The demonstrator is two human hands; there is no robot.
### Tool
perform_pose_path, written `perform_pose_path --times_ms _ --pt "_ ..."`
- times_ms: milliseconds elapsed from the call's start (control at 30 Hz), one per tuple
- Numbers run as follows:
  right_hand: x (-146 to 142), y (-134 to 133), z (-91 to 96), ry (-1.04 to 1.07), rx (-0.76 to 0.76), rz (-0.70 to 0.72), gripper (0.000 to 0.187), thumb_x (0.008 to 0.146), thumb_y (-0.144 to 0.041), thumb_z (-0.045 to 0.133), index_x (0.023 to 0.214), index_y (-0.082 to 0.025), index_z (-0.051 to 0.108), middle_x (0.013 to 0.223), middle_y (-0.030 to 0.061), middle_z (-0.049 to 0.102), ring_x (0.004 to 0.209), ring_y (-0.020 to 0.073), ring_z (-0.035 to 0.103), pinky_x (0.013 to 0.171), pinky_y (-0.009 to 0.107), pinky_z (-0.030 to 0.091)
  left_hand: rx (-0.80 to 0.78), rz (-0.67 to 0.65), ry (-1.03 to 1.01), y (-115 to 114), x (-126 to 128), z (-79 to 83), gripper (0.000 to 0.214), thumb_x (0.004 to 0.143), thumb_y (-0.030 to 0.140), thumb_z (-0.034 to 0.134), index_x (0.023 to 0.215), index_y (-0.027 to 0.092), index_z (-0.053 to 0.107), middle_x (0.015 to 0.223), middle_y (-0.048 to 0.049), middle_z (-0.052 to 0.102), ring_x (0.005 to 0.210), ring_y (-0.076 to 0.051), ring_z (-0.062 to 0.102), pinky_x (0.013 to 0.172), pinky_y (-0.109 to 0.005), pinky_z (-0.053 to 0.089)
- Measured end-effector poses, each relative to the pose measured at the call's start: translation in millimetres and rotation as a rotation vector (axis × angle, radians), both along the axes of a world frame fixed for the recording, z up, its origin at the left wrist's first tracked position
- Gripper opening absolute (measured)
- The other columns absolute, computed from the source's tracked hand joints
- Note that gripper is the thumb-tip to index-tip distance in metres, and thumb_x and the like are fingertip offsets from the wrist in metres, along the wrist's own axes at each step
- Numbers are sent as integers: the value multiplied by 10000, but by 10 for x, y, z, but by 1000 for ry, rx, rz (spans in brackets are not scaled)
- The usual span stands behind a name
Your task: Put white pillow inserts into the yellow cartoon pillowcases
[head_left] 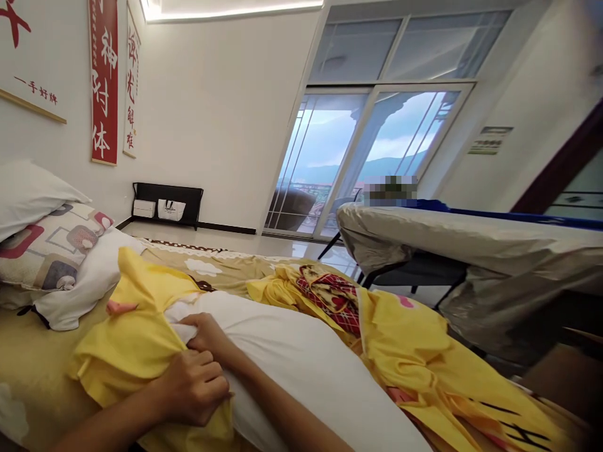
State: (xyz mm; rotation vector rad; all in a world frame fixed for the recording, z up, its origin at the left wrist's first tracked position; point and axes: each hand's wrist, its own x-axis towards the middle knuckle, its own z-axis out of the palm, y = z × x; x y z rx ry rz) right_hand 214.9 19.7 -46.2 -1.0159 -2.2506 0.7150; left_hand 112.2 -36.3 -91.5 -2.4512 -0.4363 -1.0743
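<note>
Fingers [214, 388] of our left hand [193, 384] curl tightly round the yellow pillowcase [144, 333], near left; those of our right hand [210, 337], also bent closed, grip the white pillow [301, 358] at its edge. Outward, we see patterned cushion [59, 248] left, yellow bedding [409, 339] right, covered table [494, 235] far right.

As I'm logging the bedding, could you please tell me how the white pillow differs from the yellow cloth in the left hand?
The white pillow is plain, while the yellow cloth bears a pinkish patch. The pillow looks padded; the cloth, thin and creased. Both lie on the bed.
</note>
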Motion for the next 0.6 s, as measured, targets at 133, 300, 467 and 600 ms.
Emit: perform_pose_path --times_ms 133,300,467,600 --pt "-281 20 -256 44 -86 35 264 690 -307 624 873 -168 753 867 29 729 851 230 650 745 295 505 -24 -3 102 -105 71 33 153 858 213 486 710 174 478 644 -8 494 628 -142 437 543 -288 263" --pt "339 202 248 -40 -231 303 549 696 -433 652 1194 -203 627 1086 53 686 1020 228 615 880 335 480 -254 0 70 -125 -104 77 248 899 254 459 667 169 480 652 -19 535 635 -135 468 575 -273 315" --pt "1100 589 517 -451 55 -408 664 802 -567 495 1335 -172 488 1356 151 504 1254 307 445 1029 470 323 -545 -47 256 -244 -291 292 307 910 357 470 661 183 513 637 9 562 603 -111 494 568 -240 340" --pt "1075 675 249 -639 -40 -442 696 712 -660 561 1164 -133 613 1181 178 629 1106 348 557 923 474 394 -584 277 117 -57 -257 557 167 898 237 434 875 186 591 868 -43 617 798 -148 560 719 -251 421"
